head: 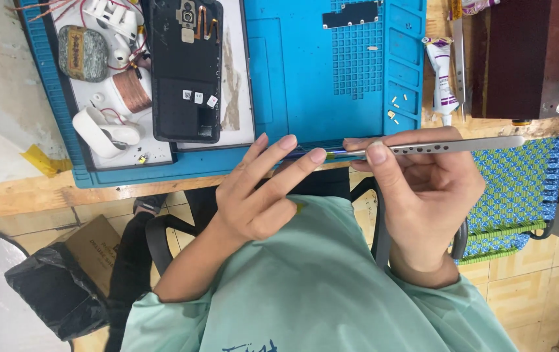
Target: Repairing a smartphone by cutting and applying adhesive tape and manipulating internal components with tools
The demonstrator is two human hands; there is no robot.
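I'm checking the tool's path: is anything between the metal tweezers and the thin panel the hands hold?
Nothing visible: the metal tweezers in the right hand already meet the thin panel edge, held by the left hand.

A wooden workbench carries a blue work mat with a moulded grid of small compartments. Beneath it lies a floor of pale yellow tiles. 1 chair with a woven green-and-blue seat stands at the right. A cardboard box and what may be a black plastic bag sit at the lower left. Light is even and soft.
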